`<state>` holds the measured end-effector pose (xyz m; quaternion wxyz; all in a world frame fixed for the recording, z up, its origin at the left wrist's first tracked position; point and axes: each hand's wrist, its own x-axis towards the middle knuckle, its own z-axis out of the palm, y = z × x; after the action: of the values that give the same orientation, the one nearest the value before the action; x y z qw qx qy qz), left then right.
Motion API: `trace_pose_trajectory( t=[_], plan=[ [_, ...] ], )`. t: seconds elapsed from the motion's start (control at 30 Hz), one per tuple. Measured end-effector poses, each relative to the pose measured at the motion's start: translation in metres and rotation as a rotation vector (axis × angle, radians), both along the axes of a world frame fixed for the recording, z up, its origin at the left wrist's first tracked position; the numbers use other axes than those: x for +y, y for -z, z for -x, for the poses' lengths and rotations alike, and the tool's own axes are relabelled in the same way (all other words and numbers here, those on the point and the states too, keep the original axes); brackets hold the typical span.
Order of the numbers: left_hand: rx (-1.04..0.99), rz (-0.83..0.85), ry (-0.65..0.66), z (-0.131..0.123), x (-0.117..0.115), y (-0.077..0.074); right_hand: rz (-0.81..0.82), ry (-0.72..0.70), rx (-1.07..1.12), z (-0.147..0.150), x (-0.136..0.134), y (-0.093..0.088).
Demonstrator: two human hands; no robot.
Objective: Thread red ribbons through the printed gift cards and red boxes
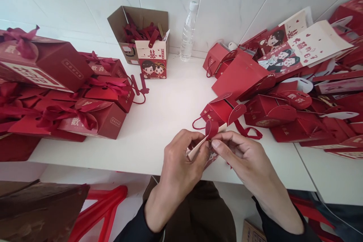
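Near the table's front edge, my left hand [185, 159] is closed on the top of a red and cream gift box [197, 149], seen almost edge-on. A loop of dark red ribbon [211, 128] stands up from the box's top edge. My right hand [242, 155] pinches at the base of that loop, thumb and fingertips together; the fingers hide most of the ribbon there. Just beyond my hands lies a red gift box [222, 110] with a cord handle. A finished-looking cream and red box [153, 62] with two cartoon faces stands upright farther back.
Red boxes with ribbon bows [93, 117] are stacked at the left. More red boxes [283, 109] pile up at the right. A cardboard box [116, 20] of ribbon pieces and a water bottle [187, 34] stand by the wall. Below the white table [170, 109] is a red stool [99, 211].
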<state>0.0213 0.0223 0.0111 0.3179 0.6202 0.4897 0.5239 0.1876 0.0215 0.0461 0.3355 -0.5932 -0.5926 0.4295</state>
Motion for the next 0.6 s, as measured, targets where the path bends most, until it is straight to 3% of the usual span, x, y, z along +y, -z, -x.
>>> trace_pose_trajectory(
  t=[0.33, 0.6],
  plan=[
    [0.005, 0.018, 0.004, 0.002, 0.0, -0.003, 0.062, 0.046, 0.124, 0.003, 0.003, 0.009],
    [0.021, 0.04, 0.074, 0.006, 0.0, -0.004, -0.015, 0.083, 0.062, 0.009, 0.0, 0.012]
  ],
)
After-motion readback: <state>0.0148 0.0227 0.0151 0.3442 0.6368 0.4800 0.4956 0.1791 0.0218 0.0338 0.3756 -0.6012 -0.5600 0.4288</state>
